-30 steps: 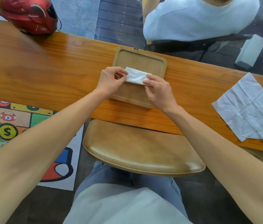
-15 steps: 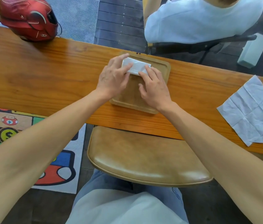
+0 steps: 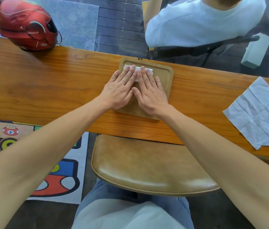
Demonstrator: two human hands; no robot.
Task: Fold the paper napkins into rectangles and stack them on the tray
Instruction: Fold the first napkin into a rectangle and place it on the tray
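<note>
Both hands, left hand (image 3: pixel 120 90) and right hand (image 3: pixel 150 91), lie flat and open side by side, pressing the folded napkin (image 3: pixel 137 68) at the wooden tray's (image 3: pixel 169 83) far end. Risk: the folds spring open on release. Unfolded napkins (image 3: pixel 260 111) wait at the table's (image 3: pixel 48 83) right.

White napkin (image 3: pixel 137 68), brown tray (image 3: pixel 169 75), red helmet (image 3: pixel 26 25).

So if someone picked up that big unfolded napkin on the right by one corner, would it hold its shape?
Probably not. The unfolded napkin looks thin and creased, so it would likely droop. It seems very light, so a push may crumple it rather than slide it along the wooden table. One edge already hangs over the table's near side.
</note>
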